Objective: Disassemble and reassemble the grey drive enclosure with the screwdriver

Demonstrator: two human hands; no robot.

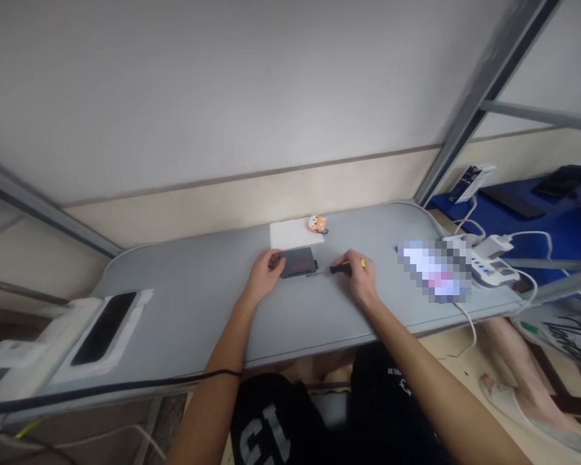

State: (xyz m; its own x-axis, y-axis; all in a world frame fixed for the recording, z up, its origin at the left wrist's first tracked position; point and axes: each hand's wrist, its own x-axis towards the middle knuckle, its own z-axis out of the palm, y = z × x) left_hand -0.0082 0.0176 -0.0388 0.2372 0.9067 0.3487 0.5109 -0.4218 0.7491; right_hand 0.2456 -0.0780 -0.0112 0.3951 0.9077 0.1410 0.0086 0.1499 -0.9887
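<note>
Between left hand point(265, 271) and right hand point(361, 276), dark box point(297, 263): lying flat on the grey tabletop point(188, 310), right up against the left hand and a little apart from the right; red marking on top, row of small slots along the near side, small black piece at the right end.
Left hand: grasping the left end of the dark box, with thumb on the near part and fingers curled at the far corner.
Right hand: clenched around the handle of a screwdriver point(339, 267), black with some yellow; to the right of the dark box, not touching it.
Screwdriver: pointing left, thin shaft reaching toward the near right corner of the dark box; contact or slight gap, impossible to tell.
Behind the dark box: white sheet point(288, 234) near the wall point(213, 203), with a small orange-and-white figure point(315, 224) at its right edge.
Right side of the table: lit screen point(428, 271), pixelated over, near a white power strip point(496, 272).
Left side: dark phone point(104, 326), lying on something white.
Near left edge: black cable point(126, 386), running toward the left forearm.
Lower right: another person's sandalled foot point(527, 407).
</note>
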